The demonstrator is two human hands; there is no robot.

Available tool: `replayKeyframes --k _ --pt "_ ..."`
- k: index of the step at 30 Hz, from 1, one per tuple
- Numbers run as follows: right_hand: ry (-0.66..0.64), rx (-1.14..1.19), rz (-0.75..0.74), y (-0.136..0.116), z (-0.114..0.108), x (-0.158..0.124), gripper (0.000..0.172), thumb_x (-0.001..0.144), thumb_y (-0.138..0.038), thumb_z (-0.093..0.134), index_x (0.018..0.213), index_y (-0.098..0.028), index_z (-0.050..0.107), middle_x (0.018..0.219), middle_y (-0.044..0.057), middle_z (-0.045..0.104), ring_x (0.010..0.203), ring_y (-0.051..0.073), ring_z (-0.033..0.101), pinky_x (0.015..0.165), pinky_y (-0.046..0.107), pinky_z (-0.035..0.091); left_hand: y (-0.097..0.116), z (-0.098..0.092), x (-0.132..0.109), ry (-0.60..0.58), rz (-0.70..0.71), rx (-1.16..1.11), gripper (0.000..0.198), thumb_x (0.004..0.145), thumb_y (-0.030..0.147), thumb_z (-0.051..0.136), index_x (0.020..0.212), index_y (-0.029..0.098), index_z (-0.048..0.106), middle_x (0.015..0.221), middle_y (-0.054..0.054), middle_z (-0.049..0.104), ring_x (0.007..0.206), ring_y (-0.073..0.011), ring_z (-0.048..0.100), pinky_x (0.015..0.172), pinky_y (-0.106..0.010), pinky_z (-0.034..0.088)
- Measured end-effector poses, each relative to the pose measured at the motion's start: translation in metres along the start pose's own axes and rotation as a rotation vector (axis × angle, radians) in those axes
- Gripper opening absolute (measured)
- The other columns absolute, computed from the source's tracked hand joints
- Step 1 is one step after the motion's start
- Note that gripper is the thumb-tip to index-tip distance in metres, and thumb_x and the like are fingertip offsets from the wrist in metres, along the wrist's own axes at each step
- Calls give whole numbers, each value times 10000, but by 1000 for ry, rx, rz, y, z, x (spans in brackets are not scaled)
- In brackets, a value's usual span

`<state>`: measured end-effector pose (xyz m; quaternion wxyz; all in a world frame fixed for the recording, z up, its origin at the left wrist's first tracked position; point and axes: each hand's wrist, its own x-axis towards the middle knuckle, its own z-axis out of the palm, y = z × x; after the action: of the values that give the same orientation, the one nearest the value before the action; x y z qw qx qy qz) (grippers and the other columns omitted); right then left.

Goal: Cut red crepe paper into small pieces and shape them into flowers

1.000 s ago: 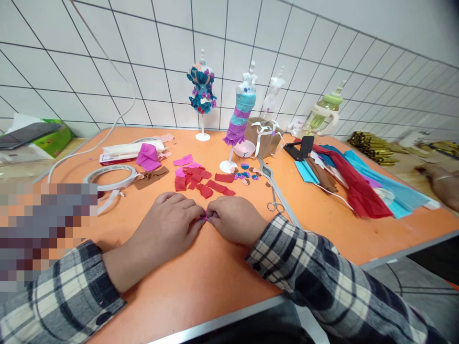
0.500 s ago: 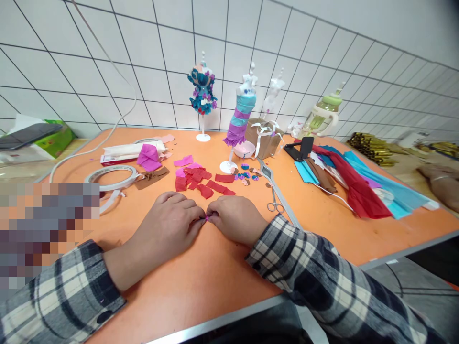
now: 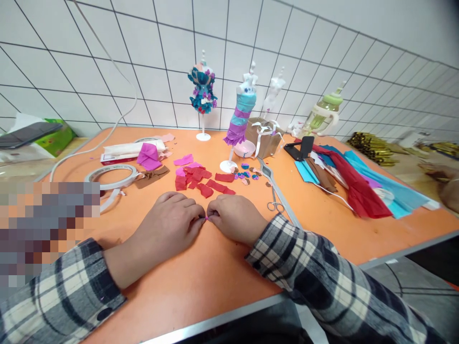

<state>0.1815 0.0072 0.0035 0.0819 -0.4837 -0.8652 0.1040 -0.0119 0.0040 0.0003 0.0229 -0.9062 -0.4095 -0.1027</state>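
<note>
Two hands are held near the counter's front edge, their fingertips almost meeting. One magenta paper scrap (image 3: 206, 218) is pinched between them, its ends gripped by the fingers of the left hand (image 3: 170, 224) and of the right hand (image 3: 234, 219); most of it is hidden.

Beyond the hands, a cluster of red crepe paper pieces (image 3: 204, 190) is spread, too overlapped to be counted exactly. To their right, more than ten small knotted bows (image 3: 247, 176) are scattered, and one pair of scissors (image 3: 275, 205) is laid beside a grey strip (image 3: 283, 191). Toward the left edge, one large tape roll (image 3: 118, 185) and one folded magenta sheet (image 3: 148, 156) are placed.

Three dress forms are ranged toward the back edge: one covered in teal ruffles (image 3: 202, 91), one wrapped in light blue and purple (image 3: 244, 110), one left mostly white (image 3: 275, 91). One pink bowl (image 3: 244, 149), one cardboard box (image 3: 267, 145) and one green-lidded bottle (image 3: 322, 117) are also seen there. Near the right edge, several coloured paper sheets (image 3: 358, 181) are heaped.

The orange counter (image 3: 201, 282) is bordered in front by metal trim and backed by a white wall (image 3: 165, 28) ruled with dark lines.
</note>
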Motion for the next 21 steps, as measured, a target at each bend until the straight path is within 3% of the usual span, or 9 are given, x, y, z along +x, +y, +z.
replayKeyframes --k 5,10,13,16,21 --pt "-3 -24 -31 0 0 0 224 966 -284 532 920 -202 736 915 54 720 828 180 633 645 277 372 -1 0 -1 6 -30 -32 222 924 368 554 912 232 729 867 -48 763 867 -270 679 851 -448 431" --pt "-12 51 -44 0 -2 -1 208 946 -300 566 931 -200 748 920 47 726 857 183 635 712 285 411 -3 2 1 7 -7 -27 213 918 279 545 859 232 744 826 -40 748 820 -251 673 831 -443 438" --pt "105 148 -58 6 -1 2 243 930 -290 585 1103 -178 715 1102 62 715 1004 194 619 862 298 439 -3 2 1 13 4 -20 208 903 251 549 839 220 744 807 -46 739 802 -250 662 795 -430 450" --pt "216 129 -84 18 2 8 331 930 -149 518 1228 -148 664 1221 79 682 1106 209 557 989 332 402 -3 3 0 26 20 -20 233 916 264 538 837 232 756 812 -45 736 796 -249 648 753 -413 458" --pt "105 -18 -124 24 6 12 333 952 -129 474 1154 -161 737 1068 94 705 995 231 537 903 358 419 -4 5 0 70 62 -54 266 938 263 511 833 218 751 927 -66 736 904 -253 642 805 -392 497"
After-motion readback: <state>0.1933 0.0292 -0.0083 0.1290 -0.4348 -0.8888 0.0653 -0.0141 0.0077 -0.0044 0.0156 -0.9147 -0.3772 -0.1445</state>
